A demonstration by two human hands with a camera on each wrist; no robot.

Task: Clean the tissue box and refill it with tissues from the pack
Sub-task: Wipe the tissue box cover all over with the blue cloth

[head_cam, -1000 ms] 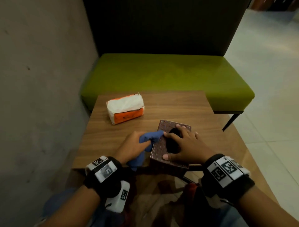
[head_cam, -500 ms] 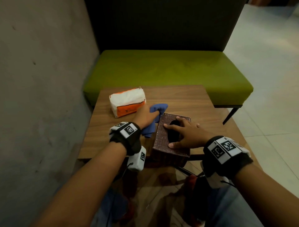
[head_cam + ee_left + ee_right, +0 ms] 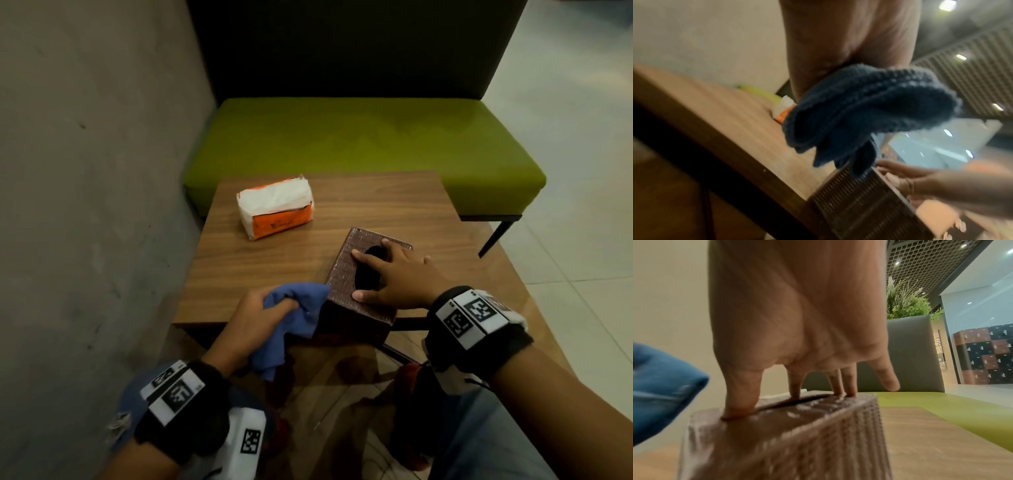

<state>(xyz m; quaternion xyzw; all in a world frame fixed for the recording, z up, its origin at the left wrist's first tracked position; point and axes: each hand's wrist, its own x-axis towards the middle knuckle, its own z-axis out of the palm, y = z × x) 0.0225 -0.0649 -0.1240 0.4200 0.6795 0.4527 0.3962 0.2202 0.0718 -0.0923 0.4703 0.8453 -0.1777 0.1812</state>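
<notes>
Now wiping: the left hand (image 3: 255,317) grips a bunched blue cloth (image 3: 294,322) against the near-left corner of the tissue box (image 3: 346,270), which sits at the desk (image 3: 274,260) front edge. The right hand (image 3: 399,275), fingers flat, pins the lid; firm downward pressure should prevent sliding. The box opening looks dark, contents unseen. The tissue pack (image 3: 275,205), lying well apart, shows white tissues.

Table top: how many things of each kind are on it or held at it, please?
Tissue box: 1, brown, under the right hand
Tissue pack: 1, orange and white
Cloth: 1, blue, gripped by the left hand
Total: 3
</notes>
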